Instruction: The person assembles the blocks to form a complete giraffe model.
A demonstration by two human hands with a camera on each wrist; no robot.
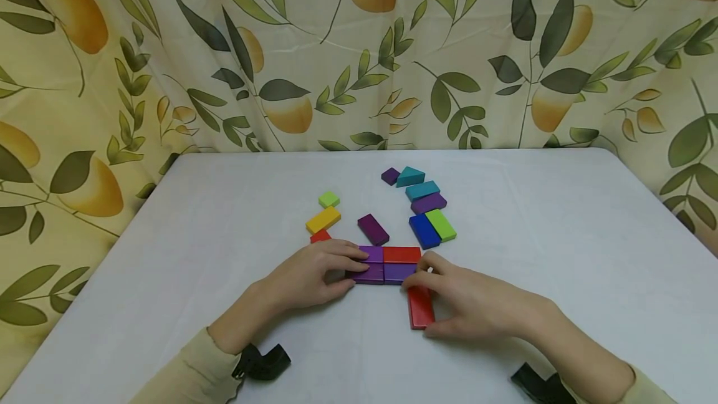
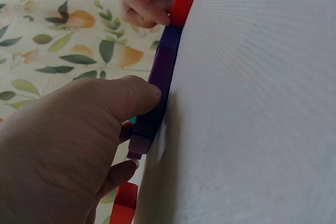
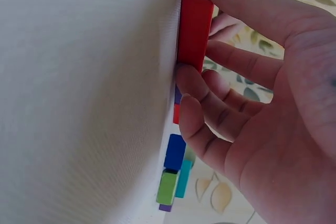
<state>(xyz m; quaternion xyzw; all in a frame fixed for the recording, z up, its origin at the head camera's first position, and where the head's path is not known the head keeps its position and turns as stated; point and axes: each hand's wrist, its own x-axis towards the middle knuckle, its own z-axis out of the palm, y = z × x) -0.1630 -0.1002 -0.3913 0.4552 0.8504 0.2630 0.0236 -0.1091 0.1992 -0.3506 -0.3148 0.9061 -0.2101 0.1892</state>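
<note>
On the white table, purple blocks (image 1: 369, 275) and a flat red block (image 1: 401, 255) lie edge to edge in two short rows. My left hand (image 1: 320, 270) grips the left end of these rows, fingers over the top. Its thumb (image 2: 139, 95) presses the near side of a purple block in the left wrist view. My right hand (image 1: 477, 304) holds another red block (image 1: 421, 310) lengthwise, thumb at its near end and fingers by its far end. This block points toward me from the rows' right corner. Its far end is partly hidden by the fingers.
Behind the rows lie a loose dark purple block (image 1: 373, 229), a yellow block (image 1: 323, 219) and a light green block (image 1: 329, 199). A blue block (image 1: 424, 231), a green block (image 1: 440, 225) and teal blocks (image 1: 422, 190) stretch back on the right. A patterned curtain (image 1: 359, 48) hangs behind.
</note>
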